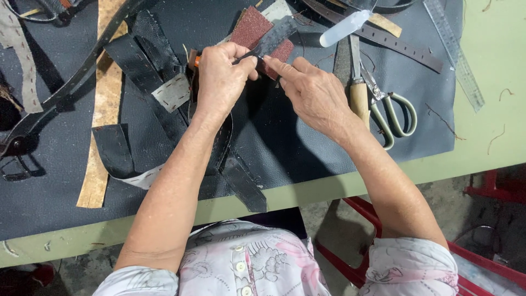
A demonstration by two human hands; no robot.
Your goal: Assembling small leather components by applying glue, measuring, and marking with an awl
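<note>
Both hands on dark leather strip

dark grey leather strip, reddish-brown sandpaper, pale green scissors, floral blouse

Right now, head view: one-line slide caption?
Both hands, left and right, pinch a dark leather strip above red sandpaper; scissors beside.

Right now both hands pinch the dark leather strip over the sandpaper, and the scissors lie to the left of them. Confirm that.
Not quite. Both hands, left hand and right hand, do pinch the dark leather strip over the sandpaper, but the scissors lie to the right of them, as the head view shows.
</note>
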